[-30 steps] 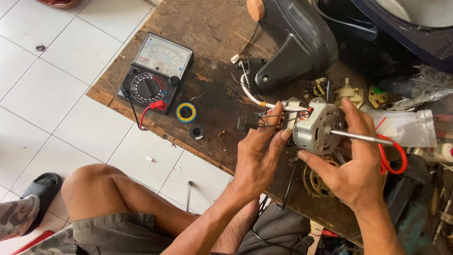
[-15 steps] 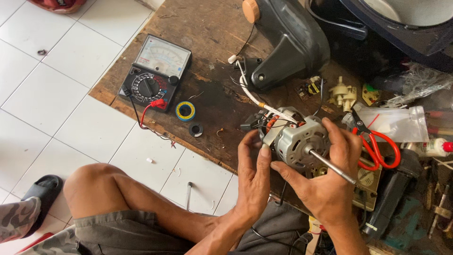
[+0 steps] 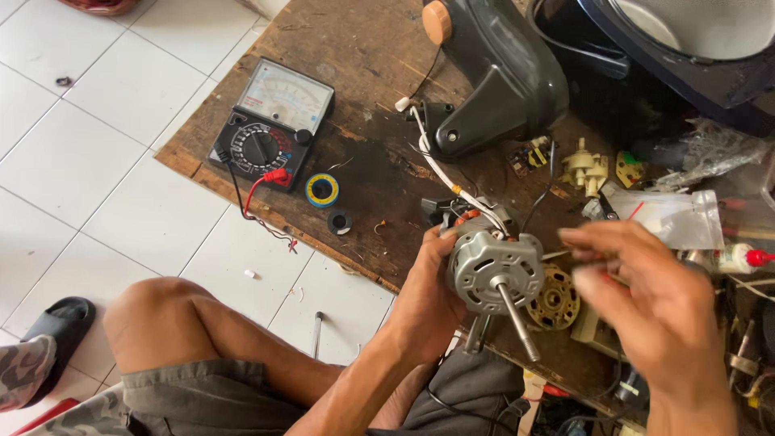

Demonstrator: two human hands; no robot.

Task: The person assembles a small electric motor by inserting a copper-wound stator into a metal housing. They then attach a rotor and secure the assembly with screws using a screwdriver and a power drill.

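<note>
My left hand (image 3: 426, 300) grips a grey electric motor (image 3: 493, 266) from its left side, above the edge of a low wooden board (image 3: 367, 60). The motor's steel shaft (image 3: 517, 323) points down toward me, and white and orange wires run from its back. My right hand (image 3: 654, 303) hovers just right of the motor, blurred, fingers loosely curled, holding nothing that I can see. A brass-coloured round part (image 3: 555, 300) lies on the board between motor and right hand.
An analog multimeter (image 3: 273, 121) with red and black leads lies at the board's left. Beside it sit a yellow-and-blue tape roll (image 3: 322, 190) and a small black ring (image 3: 340, 221). A black fan housing (image 3: 500, 69) stands behind. Red-handled scissors, bags and small parts crowd the right. My bare knee (image 3: 161, 315) rests over white floor tiles.
The motor has turned so its shaft now points toward me. My right hand has let go of it and drawn off to the right; my left hand keeps hold.
</note>
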